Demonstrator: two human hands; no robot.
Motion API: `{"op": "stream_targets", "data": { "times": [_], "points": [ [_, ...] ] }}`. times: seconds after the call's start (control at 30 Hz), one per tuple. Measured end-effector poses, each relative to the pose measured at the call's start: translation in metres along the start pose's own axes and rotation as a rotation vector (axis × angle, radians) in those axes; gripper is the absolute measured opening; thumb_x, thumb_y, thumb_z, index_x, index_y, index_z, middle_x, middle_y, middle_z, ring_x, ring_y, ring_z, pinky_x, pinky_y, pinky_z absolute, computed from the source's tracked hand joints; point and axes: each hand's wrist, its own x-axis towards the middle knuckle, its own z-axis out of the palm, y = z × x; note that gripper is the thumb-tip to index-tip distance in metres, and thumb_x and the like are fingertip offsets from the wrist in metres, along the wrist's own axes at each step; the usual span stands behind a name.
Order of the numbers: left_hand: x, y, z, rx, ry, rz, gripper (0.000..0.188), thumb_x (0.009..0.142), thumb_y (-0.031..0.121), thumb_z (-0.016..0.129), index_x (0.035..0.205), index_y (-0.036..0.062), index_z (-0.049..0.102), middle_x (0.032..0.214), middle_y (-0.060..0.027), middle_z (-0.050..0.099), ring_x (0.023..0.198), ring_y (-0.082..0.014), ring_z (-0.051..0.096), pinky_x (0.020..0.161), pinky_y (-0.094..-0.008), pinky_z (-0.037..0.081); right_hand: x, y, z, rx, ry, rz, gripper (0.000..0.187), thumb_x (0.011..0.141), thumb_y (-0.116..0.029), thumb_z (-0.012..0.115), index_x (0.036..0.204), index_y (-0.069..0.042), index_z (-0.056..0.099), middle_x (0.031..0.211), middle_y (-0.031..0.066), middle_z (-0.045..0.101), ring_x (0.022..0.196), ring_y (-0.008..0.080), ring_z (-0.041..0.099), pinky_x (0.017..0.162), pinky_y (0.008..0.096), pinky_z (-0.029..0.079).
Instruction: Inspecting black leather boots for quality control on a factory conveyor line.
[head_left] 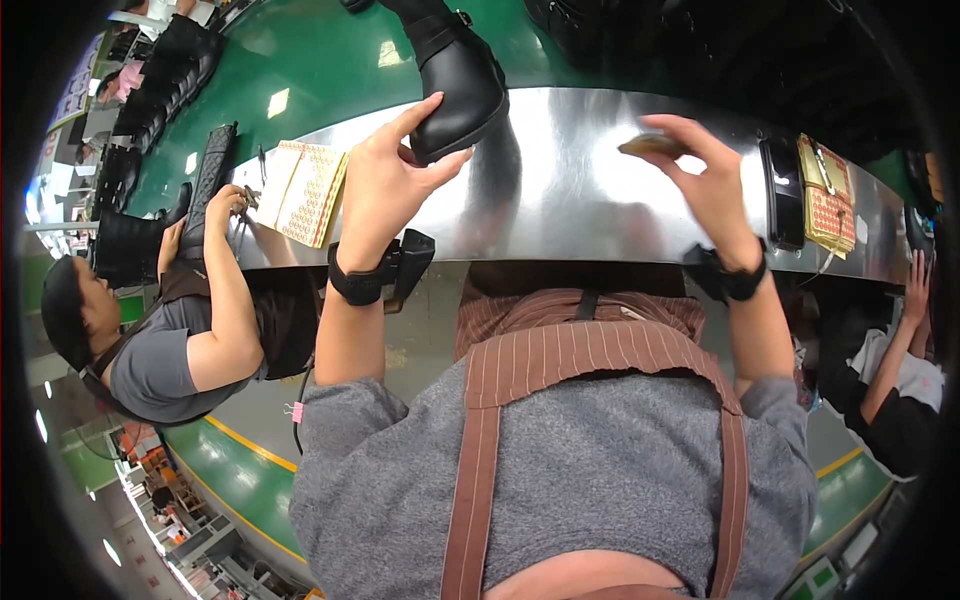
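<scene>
A black leather boot [458,90] with a strap and small buckle rests at the far side of the steel bench, its foot end toward me. My left hand [385,185] is at that end, index finger against the upper and thumb by the sole edge. To the right, my right hand [705,170] is raised over the bench, apart from the boot. Between its thumb and fingers is a small, flat, brownish piece [650,146], too blurred to name. Each of my wrists wears a black strapped device, the left one [385,268] the bulkier in view.
The shiny steel bench [570,200] borders a green surface [330,60]. Patterned paper stacks [303,195] lie left, and another stack [826,195] right beside a black case [782,195]. A co-worker [190,330] on the left handles a boot; another person's arm [895,345] is right.
</scene>
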Motion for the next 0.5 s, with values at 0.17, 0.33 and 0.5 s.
{"op": "stream_targets", "data": {
  "times": [0.17, 0.33, 0.5],
  "points": [
    [0.0, -0.005, 0.0, -0.009, 0.005, -0.043, 0.058, 0.072, 0.02, 0.081, 0.128, 0.016, 0.062, 0.069, 0.0002, 0.061, 0.055, -0.0032, 0.051, 0.053, -0.0205, 0.044, 0.055, -0.037, 0.096, 0.159, 0.061, -0.288, 0.02, 0.077, -0.009, 0.074, 0.096, -0.006, 0.069, 0.088, 0.007, 0.068, 0.071, 0.0198, 0.064, 0.062, 0.0283, 0.052],
    [0.002, -0.009, 0.0, -0.062, 0.011, -0.022, 0.059, 0.073, 0.021, 0.081, 0.128, 0.0148, 0.062, 0.068, 0.0009, 0.06, 0.055, -0.0026, 0.05, 0.053, -0.0205, 0.044, 0.075, -0.04, 0.1, -0.118, 0.012, -0.255, 0.017, 0.078, -0.017, 0.073, 0.094, -0.01, 0.07, 0.087, 0.0052, 0.068, 0.073, 0.0225, 0.066, 0.062, 0.0292, 0.053],
    [0.004, -0.012, 0.0, -0.071, 0.005, -0.04, 0.058, 0.073, 0.021, 0.082, 0.127, 0.0129, 0.062, 0.069, 0.0004, 0.061, 0.056, -0.003, 0.05, 0.053, -0.0199, 0.044, 0.074, -0.033, 0.093, -0.168, 0.085, -0.379, 0.018, 0.077, -0.015, 0.073, 0.094, -0.011, 0.069, 0.085, 0.0034, 0.066, 0.073, 0.0235, 0.065, 0.062, 0.0298, 0.052]
  ]
}}
